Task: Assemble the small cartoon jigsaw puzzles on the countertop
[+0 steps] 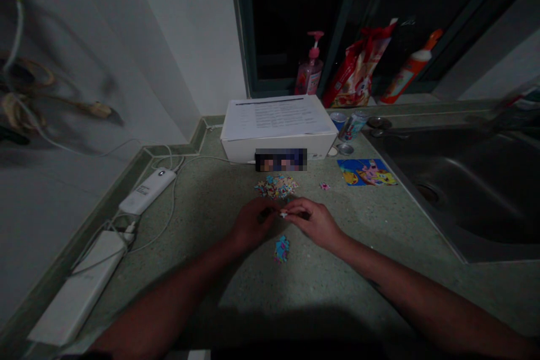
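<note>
My left hand (254,220) and my right hand (314,219) meet over the counter, fingertips pinched together. Between them is a small pale jigsaw piece (283,214); whether it is one piece or two joined is too small to tell. Just beyond my fingers lies a heap of colourful jigsaw pieces (276,186). Nearer to me, below the hands, sits a small blue cluster of jigsaw pieces (282,248) with pink bits along its edge. A little pink-and-white group of pieces (324,185) rests to the right of the heap.
A blue cartoon picture card (367,172) lies beside the metal sink (447,236). Behind the heap stands a white box (278,124) topped with a printed sheet. Cans (353,126) stand to its right. A power bank (147,190), cables and a long white box (80,287) occupy the left.
</note>
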The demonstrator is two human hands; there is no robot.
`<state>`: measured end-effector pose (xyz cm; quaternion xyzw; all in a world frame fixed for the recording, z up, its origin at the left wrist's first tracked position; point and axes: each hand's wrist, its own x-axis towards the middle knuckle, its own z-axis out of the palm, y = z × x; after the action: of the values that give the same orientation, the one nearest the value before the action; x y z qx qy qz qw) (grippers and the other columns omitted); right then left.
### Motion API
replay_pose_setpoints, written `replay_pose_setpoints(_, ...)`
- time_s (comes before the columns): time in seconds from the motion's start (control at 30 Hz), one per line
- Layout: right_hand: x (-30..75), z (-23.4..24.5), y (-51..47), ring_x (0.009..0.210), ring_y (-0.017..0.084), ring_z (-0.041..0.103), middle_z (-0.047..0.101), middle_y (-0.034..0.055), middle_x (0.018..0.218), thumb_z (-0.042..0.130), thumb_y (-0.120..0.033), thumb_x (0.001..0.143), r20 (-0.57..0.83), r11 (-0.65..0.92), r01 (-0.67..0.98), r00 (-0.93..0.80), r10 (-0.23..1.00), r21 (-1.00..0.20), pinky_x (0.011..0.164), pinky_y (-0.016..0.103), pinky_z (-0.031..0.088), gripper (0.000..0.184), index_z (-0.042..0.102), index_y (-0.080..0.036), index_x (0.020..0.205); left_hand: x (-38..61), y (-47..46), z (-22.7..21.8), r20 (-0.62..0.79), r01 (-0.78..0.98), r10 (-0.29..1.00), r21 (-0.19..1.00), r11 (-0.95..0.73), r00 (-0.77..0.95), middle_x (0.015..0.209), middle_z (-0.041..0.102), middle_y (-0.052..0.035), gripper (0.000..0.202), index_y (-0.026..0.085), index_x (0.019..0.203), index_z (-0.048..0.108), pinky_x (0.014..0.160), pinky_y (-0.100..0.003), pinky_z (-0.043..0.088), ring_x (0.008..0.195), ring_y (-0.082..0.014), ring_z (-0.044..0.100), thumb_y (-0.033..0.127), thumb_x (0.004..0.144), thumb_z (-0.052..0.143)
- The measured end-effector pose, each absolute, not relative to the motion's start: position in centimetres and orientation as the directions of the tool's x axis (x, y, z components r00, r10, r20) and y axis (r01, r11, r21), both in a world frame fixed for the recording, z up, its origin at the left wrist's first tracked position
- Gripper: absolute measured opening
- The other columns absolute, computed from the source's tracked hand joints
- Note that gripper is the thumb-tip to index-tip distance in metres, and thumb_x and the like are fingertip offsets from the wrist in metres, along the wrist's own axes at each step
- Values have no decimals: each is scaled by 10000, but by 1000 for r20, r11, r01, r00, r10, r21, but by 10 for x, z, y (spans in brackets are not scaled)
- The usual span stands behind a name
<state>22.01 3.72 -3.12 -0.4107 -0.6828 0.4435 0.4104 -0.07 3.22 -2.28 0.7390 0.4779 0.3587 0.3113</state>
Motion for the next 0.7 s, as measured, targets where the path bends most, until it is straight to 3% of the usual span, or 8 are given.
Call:
replay_pose_setpoints(0.43, 222, -31, 37, 763, 190, 770, 803, 14, 865, 776, -329, 907, 227, 318, 272, -318, 920, -908, 712, 316, 626, 128, 745, -243, 996, 0, 30, -19, 256, 441, 916, 815, -377, 310, 953, 754, -45, 141, 229, 1036, 761, 785, -310, 558, 849, -185, 692, 292, 945, 673)
replay_pose_setpoints(0.57, 222, -25, 36, 718, 170, 724, 765, 7, 833, 754, -291, 932, 307, 434, 368, -354, 883, -822, 667, 286, 578, 70, 752, -238, 977, -1, 31, -20, 279, 420, 898, 810, -410, 339, 941, 754, -48, 95, 213, 968, 755, 801, -310, 550, 870, -191, 697, 267, 936, 685)
replay_pose_setpoints(0.7, 223, -21, 38, 792, 181, 716, 749, 34, 902, 718, -280, 971, 415, 569, 405, -408, 813, -716, 724, 309, 572, 59, 738, -233, 999, -1, 32, -21, 315, 397, 885, 805, -441, 344, 931, 754, -46, 72, 208, 936, 744, 815, -317, 550, 863, -189, 698, 242, 931, 680)
